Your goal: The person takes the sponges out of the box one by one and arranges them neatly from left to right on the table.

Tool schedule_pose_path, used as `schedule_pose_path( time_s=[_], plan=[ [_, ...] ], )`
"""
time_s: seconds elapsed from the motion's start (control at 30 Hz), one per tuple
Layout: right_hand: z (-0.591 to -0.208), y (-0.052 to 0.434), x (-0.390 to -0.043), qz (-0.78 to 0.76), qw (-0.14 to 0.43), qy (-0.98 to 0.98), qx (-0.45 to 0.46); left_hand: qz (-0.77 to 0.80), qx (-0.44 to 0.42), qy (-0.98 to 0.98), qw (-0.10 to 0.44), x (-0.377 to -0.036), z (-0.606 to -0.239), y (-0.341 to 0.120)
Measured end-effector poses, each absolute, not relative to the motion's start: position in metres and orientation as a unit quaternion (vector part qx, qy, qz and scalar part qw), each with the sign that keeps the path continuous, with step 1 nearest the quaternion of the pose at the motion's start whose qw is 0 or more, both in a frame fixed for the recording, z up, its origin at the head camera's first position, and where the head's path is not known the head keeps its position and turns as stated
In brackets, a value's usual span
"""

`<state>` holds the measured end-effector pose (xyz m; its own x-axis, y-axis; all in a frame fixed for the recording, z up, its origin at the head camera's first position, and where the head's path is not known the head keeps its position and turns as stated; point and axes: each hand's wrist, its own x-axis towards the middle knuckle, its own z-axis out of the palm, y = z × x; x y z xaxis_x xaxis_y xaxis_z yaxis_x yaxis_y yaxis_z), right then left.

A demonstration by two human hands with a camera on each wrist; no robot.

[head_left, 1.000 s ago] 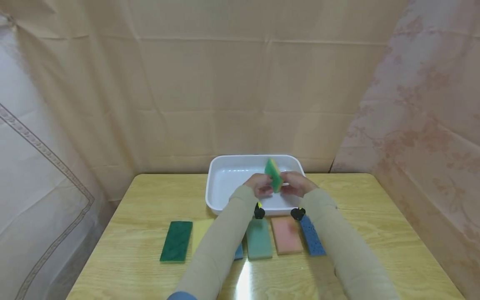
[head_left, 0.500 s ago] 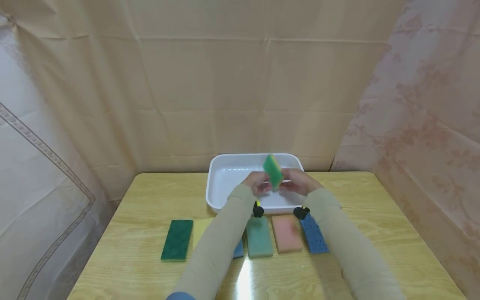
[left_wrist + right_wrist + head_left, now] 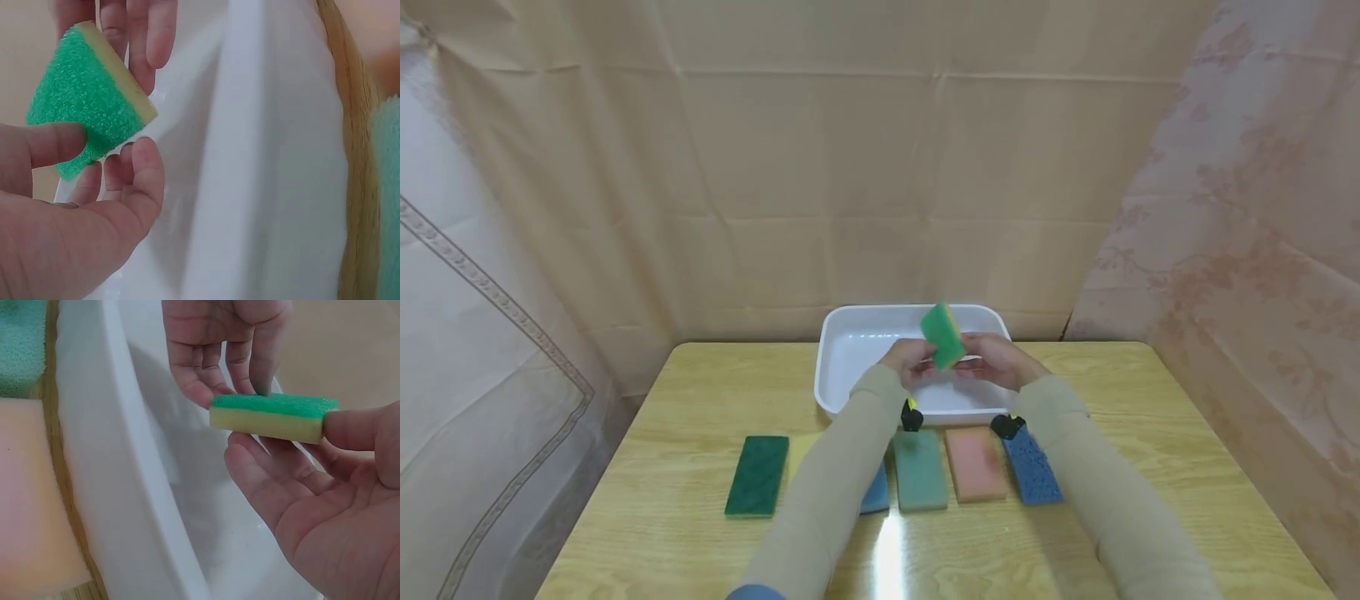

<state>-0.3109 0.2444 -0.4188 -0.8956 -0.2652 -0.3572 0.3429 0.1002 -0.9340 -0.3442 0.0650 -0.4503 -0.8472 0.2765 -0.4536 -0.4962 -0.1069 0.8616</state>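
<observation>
Both hands hold one sponge [image 3: 942, 335] over the white tray [image 3: 857, 367]; it has a green scouring face and a yellow foam layer. In the left wrist view, the thumb of my left hand [image 3: 87, 231] presses the green face [image 3: 84, 94], while its other fingers curl at the lower edge. The right wrist view has my right hand [image 3: 331, 506] with its thumb on the sponge's end and fingers beneath the yellow layer [image 3: 269, 424]. From the head view, the sponge stands tilted between the left hand [image 3: 908, 358] and the right hand [image 3: 997, 360].
Along the table [image 3: 715, 392] in front of the tray lies a row of sponges: dark green [image 3: 757, 477], pale yellow [image 3: 800, 450], blue [image 3: 876, 493], light green [image 3: 920, 472], pink [image 3: 975, 465] and speckled blue [image 3: 1033, 468]. The left sleeve covers part of the row. A beige cloth [image 3: 880, 167] hangs behind.
The sponge has turned in the hands, so more of its green face shows to the head camera. The right hand has shifted slightly to the right; both hands stay over the tray.
</observation>
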Motion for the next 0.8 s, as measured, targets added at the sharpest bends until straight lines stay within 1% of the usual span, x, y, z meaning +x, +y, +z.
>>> schedule_pose_path(
  time_s=[0.37,0.63,0.8],
  plan=[
    [-0.416,0.237,-0.308,-0.649,0.224,0.726,0.024,0.739,-0.076,0.620,0.251,-0.343,-0.448,0.052],
    [-0.421,0.247,-0.308,-0.634,0.186,0.751,-0.009,0.720,-0.047,0.649,0.240,-0.339,-0.446,0.051],
    [-0.422,0.252,-0.308,-0.618,0.175,0.766,-0.031,0.719,-0.042,0.656,0.228,-0.341,-0.448,0.053]
  ],
)
